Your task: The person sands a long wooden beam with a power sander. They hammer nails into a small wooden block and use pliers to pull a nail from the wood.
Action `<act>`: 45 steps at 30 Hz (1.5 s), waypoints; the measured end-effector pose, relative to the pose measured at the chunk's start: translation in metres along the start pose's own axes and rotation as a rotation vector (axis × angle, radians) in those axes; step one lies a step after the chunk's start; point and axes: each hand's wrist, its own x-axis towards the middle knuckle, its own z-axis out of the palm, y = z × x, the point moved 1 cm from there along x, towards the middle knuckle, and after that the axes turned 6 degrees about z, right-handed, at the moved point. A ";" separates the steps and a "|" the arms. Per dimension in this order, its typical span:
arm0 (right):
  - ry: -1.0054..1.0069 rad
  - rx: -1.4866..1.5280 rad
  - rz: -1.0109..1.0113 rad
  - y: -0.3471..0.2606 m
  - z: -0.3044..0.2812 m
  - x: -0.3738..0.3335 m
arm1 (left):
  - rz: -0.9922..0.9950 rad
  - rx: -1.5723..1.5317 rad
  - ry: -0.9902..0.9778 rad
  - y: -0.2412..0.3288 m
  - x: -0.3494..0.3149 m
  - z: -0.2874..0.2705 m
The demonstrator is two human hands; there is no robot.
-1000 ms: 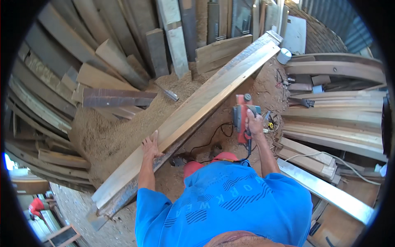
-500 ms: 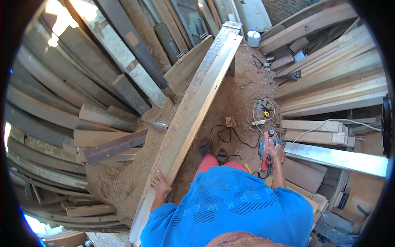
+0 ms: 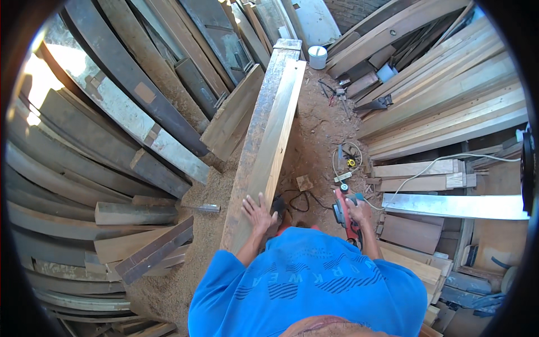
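A long wooden plank (image 3: 273, 143) lies on a narrow workbench (image 3: 259, 115) that runs away from me. My left hand (image 3: 259, 215) rests flat on the near part of the plank, fingers spread. On my right side, my right hand (image 3: 360, 213) grips the handle of a red and teal electric planer (image 3: 343, 209). The planer hangs beside the bench, apart from the plank. Its underside cannot be made out.
Sawdust (image 3: 208, 194) is heaped left of the bench, before leaning boards (image 3: 109, 140). A dark cable (image 3: 306, 199), a wood block (image 3: 304, 182) and a yellow tape measure (image 3: 351, 163) lie on the floor. A white bucket (image 3: 318, 57) stands beyond; stacked timber (image 3: 443, 112) fills the right.
My left hand has shifted forward and right along the plank. The planer in my right hand has come left, closer to the bench. The whole view has turned somewhat.
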 end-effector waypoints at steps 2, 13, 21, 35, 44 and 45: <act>-0.041 0.043 -0.002 -0.032 0.008 0.010 | -0.006 -0.024 -0.021 0.008 0.049 -0.011; -0.050 0.114 -0.119 -0.141 0.054 0.055 | -0.041 -0.085 -0.220 -0.019 0.123 -0.037; -0.028 -0.011 -0.112 -0.165 0.047 0.076 | -0.014 -0.101 -0.213 -0.029 0.120 -0.033; -0.089 -0.072 -0.010 -0.187 0.019 0.134 | 0.037 -0.070 -0.145 -0.009 0.135 -0.039; -0.230 -0.164 -0.079 -0.169 0.008 0.288 | 0.081 0.010 -0.170 0.061 0.251 -0.047; -0.201 -0.251 -0.152 -0.175 0.004 0.303 | 0.077 0.010 -0.163 0.070 0.271 -0.048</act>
